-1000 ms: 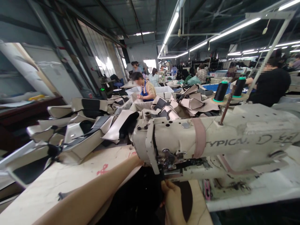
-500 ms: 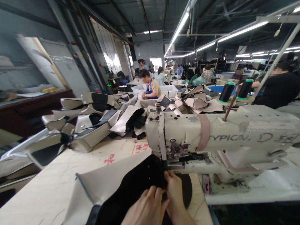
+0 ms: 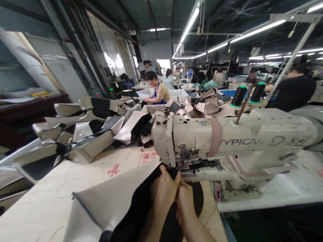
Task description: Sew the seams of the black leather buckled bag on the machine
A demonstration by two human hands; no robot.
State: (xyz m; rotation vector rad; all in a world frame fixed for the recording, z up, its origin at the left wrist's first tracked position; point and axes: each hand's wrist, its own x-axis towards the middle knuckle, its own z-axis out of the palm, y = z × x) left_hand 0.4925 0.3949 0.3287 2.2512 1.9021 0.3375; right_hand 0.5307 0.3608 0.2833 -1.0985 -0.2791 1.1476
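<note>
A beige and black sewn panel (image 3: 113, 188), leather-like with dark piping, lies over the wooden tabletop, its upper end under the sewing head. My left hand (image 3: 164, 190) grips its black edge close to the needle area, fingers bent over the material. Right beside it, my right hand (image 3: 185, 200) is closed on the same black edge, the fingertips of both hands nearly touching. Just beyond them stands the sewing machine (image 3: 186, 136), marked "TYPICAL"; its needle and presser foot are mostly hidden by my fingers and the dark material.
Many beige and black sewn pieces (image 3: 93, 144) are heaped behind the wooden tabletop (image 3: 32, 208), which bears red writing. Two black thread cones (image 3: 238, 96) stand above the machine. A co-worker in a blue apron (image 3: 158, 90) works beyond the heap; another person in black (image 3: 295, 89) sits at the right.
My left hand has moved up and forward along the panel to the sewing head. My right hand stays near the same spot. The view has shifted slightly right.
</note>
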